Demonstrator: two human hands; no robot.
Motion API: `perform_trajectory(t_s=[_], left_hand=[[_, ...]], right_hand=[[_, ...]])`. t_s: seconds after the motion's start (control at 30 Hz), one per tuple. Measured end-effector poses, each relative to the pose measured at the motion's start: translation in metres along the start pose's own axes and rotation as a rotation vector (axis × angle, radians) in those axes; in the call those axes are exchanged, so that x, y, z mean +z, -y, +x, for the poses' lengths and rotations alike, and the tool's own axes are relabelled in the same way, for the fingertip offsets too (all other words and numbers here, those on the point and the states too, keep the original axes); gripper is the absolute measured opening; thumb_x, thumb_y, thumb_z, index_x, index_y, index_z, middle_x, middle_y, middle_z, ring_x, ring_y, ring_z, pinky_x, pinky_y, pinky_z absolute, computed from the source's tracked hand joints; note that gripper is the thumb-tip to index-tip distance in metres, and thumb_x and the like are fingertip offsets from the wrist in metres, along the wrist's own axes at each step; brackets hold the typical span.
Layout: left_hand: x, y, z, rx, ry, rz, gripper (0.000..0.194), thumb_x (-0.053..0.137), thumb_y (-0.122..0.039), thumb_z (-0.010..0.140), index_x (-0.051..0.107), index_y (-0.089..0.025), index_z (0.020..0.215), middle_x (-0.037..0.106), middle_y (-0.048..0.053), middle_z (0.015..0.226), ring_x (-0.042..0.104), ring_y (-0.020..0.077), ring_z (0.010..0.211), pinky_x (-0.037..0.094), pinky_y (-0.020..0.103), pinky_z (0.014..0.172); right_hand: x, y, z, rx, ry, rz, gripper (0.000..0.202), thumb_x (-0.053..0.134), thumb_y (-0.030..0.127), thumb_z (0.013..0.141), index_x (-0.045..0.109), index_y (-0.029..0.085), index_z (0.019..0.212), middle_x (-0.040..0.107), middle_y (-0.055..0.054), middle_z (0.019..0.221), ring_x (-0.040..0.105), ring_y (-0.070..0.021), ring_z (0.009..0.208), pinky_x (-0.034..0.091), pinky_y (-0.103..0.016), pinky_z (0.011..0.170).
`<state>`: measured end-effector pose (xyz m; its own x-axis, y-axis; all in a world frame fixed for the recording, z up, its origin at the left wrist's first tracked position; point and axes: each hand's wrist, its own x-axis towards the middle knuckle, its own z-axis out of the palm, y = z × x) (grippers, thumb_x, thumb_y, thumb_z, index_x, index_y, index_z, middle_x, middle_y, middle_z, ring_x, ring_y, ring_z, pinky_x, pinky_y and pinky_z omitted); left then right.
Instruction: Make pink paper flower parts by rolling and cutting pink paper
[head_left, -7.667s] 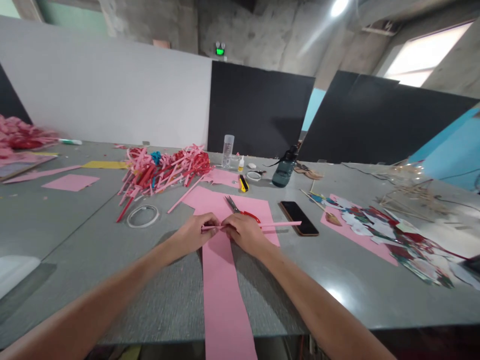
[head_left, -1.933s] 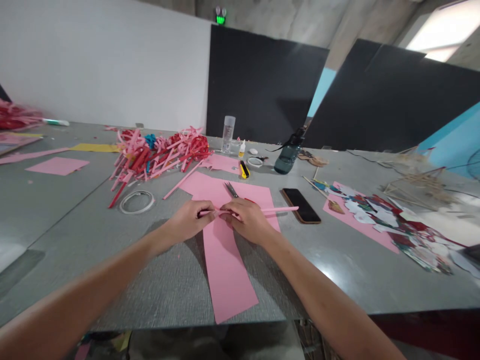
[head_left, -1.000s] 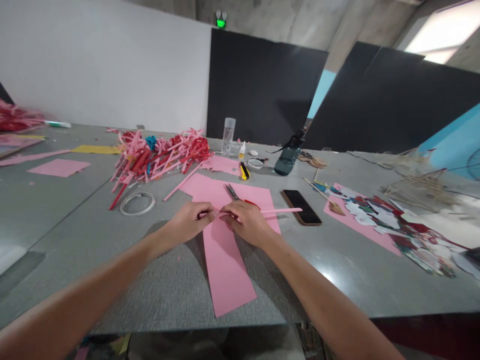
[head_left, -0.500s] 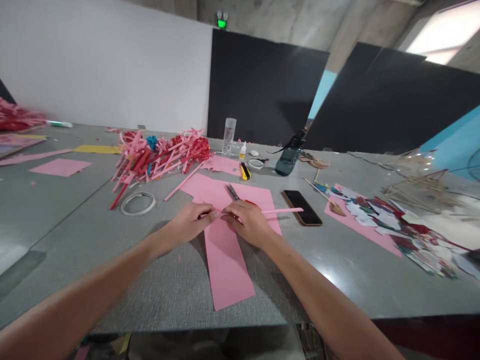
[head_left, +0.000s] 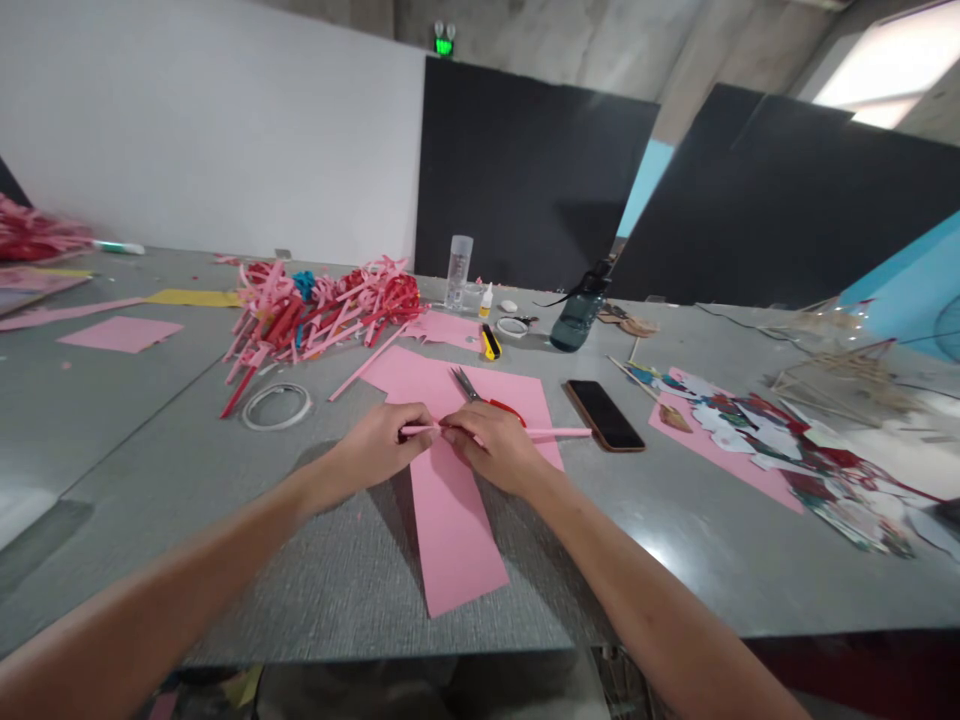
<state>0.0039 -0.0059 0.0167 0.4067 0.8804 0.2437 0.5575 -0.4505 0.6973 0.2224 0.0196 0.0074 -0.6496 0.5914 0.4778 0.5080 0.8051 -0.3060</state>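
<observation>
Toward the left, a pink sheet [head_left: 120,334] lies flat on the table [head_left: 315,570], with a strip of yellow paper [head_left: 193,298] behind it, nearer the far edge. Next comes a tangled heap [head_left: 322,310] of pink and red ribbons, also toward the far edge, and a tape roll [head_left: 277,407] lies in front of it. The left hand [head_left: 386,440] pinches the left end of a pink strip [head_left: 559,433] between thumb and forefinger. A long paper [head_left: 459,540] runs from under the hands toward the near edge, its end short of it. The right hand [head_left: 491,440] meets the left hand's fingertips, its own fingers closed on the strip, partly hidden. Just behind the right hand, the scissors [head_left: 466,385] lie on pink paper, red handles to the right; a yellow knife [head_left: 491,343] is farther back. The strip juts out rightward, level with the table's near edge, its tip by the phone [head_left: 606,415]. Near the far edge stands a dark bottle [head_left: 579,318]. Farther right, cutouts [head_left: 780,430] lie piled.
</observation>
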Motion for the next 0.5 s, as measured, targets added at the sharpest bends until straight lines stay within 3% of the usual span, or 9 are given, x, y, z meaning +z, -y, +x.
perform_trajectory(t_s=[0.27,0.43,0.5], left_hand=[[0.0,-0.001,-0.001,0.007,-0.002,-0.017,0.017,0.054,-0.032,0.091,0.061,-0.018,0.085,0.057,-0.003,0.073,0.048,0.0117,0.066,0.034,0.023,0.061],[0.002,0.006,0.001,0.034,0.043,-0.045,0.037,0.044,-0.043,0.098,0.061,-0.016,0.08,0.057,-0.002,0.073,0.049,0.0122,0.068,0.034,0.025,0.062],[0.003,0.009,0.002,0.032,0.044,-0.027,0.036,0.044,-0.041,0.098,0.062,-0.016,0.081,0.057,-0.002,0.073,0.05,0.0125,0.068,0.034,0.025,0.062]], right_hand=[[0.0,-0.001,0.0,-0.005,-0.009,0.034,0.015,0.06,0.01,0.091,0.068,0.02,0.099,0.072,-0.005,0.096,0.065,-0.0191,0.089,0.045,-0.029,0.079],[-0.002,0.002,0.001,-0.014,-0.033,0.028,0.013,0.063,0.01,0.089,0.066,0.02,0.096,0.071,-0.005,0.095,0.064,-0.0191,0.088,0.045,-0.028,0.077],[-0.002,0.002,0.002,-0.026,-0.032,0.032,0.014,0.063,0.008,0.088,0.066,0.02,0.095,0.071,-0.004,0.094,0.063,-0.019,0.088,0.045,-0.028,0.078]])
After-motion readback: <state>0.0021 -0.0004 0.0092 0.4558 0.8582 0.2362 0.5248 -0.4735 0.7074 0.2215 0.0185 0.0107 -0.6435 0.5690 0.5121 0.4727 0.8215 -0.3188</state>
